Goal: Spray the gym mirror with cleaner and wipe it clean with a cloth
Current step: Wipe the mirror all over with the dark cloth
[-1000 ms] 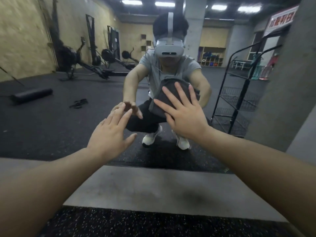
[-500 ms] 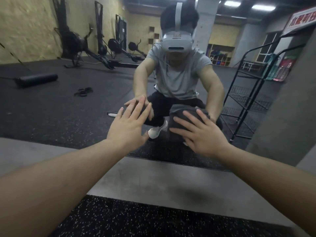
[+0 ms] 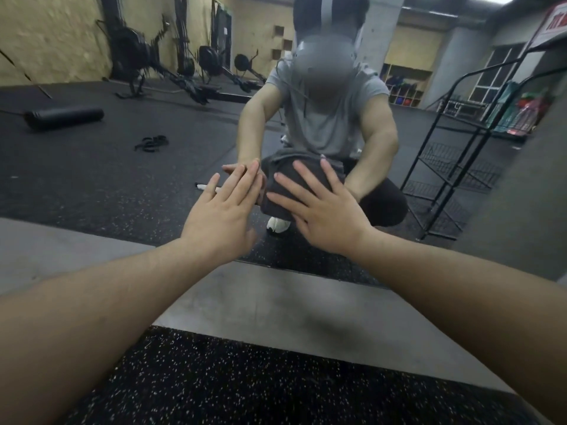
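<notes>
The person squats in front of the big gym mirror (image 3: 92, 148). The right hand (image 3: 325, 216) lies flat on a dark gray cloth (image 3: 277, 191) and presses it against the glass. Its fingers (image 3: 302, 176) are straight and spread wide, so they hold the cloth by pushing, not by curling round it. The cloth sits low on the mirror, near its bottom edge, with part of it showing above and beside the hand.

The left hand (image 3: 221, 216) is just beside the cloth. Its fingers are straight and close together, and the tips seem to touch the glass. It holds nothing.

No spray bottle shows anywhere, so the wiping step looks like the one going on now.

The cloth looks soft, thin and light. It will bend and bunch up easily. It may slip down the smooth glass if the push gets weak. A flat palm in the middle of the cloth is a good way to keep it in place. The mirror is hard and slippery, and it could break, so a firm but gentle push seems best.

A black wire rack (image 3: 445, 179) shows in the glass on the right.
</notes>
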A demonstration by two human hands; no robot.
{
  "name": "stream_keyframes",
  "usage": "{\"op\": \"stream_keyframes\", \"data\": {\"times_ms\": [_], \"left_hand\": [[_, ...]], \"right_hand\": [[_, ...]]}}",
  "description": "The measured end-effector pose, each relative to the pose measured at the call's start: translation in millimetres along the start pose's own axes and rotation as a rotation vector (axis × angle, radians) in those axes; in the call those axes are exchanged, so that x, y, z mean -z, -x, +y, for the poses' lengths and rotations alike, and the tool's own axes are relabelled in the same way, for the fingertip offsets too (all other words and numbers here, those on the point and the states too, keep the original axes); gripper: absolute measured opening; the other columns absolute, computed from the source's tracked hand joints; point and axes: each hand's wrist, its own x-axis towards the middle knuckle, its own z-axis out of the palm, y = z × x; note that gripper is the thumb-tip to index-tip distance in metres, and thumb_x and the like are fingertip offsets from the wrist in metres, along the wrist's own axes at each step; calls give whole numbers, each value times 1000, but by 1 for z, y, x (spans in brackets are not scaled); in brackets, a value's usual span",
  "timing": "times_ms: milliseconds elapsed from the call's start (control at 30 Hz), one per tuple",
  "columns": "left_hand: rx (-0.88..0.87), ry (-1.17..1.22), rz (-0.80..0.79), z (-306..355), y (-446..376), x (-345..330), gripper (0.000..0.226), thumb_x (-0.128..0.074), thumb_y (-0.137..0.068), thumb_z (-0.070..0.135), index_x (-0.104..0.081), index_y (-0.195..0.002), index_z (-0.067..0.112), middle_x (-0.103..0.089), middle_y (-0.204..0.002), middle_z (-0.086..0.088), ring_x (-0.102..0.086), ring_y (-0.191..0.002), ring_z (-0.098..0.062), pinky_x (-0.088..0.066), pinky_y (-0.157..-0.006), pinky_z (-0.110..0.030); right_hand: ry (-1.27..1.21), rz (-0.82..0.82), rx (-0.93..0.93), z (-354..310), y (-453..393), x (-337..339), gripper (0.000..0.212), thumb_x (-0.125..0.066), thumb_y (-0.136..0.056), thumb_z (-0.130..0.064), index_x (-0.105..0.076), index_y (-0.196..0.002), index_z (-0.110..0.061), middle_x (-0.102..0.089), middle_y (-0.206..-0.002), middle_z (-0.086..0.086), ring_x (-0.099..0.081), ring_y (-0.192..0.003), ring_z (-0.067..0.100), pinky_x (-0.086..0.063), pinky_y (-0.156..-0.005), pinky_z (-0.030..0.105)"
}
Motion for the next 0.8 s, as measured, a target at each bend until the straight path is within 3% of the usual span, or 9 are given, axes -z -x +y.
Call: {"op": "stream_keyframes", "data": {"times_ms": [167,300,400,567,800], "left_hand": [[25,2,-86,4,6,-1,90,-44,-97,45,14,-161,17,39,-157,3,22,-154,-16,8,-126,-45],[31,5,-95,5,7,1,92,-46,-96,44,14,-161,17,34,-163,1,21,-155,-17,6,-127,-45],[30,18,-101,6,8,0,90,-44,-97,44,13,-161,16,37,-160,3,21,-155,-17,5,-127,-45],[35,8,-132,9,16,-12,93,-45,-97,50,13,-161,14,36,-161,2,19,-155,-18,5,-126,-42],[32,-5,-164,23,30,-34,89,-42,-97,40,14,-161,14,33,-164,-1,20,-155,-17,7,-126,-44]], "right_hand": [[-19,-113,93,12,40,4,60,-59,-95,-32,-46,-154,-29,-34,-165,1,-24,-154,30,-13,-125,56],[-31,-21,-96,34,24,19,52,-50,-102,-34,-47,-153,-30,-34,-165,1,-25,-154,31,-16,-124,62],[2,28,-191,16,5,18,53,-50,-103,-36,-44,-155,-28,-32,-166,5,-24,-154,37,-10,-123,65],[57,-75,44,-45,13,-20,61,-55,-99,-40,-39,-157,-31,-28,-167,2,-14,-154,33,9,-124,58],[74,-256,229,-41,85,-36,58,-37,-101,-36,-33,-159,-30,-23,-168,-2,-14,-156,28,2,-126,55]]}}
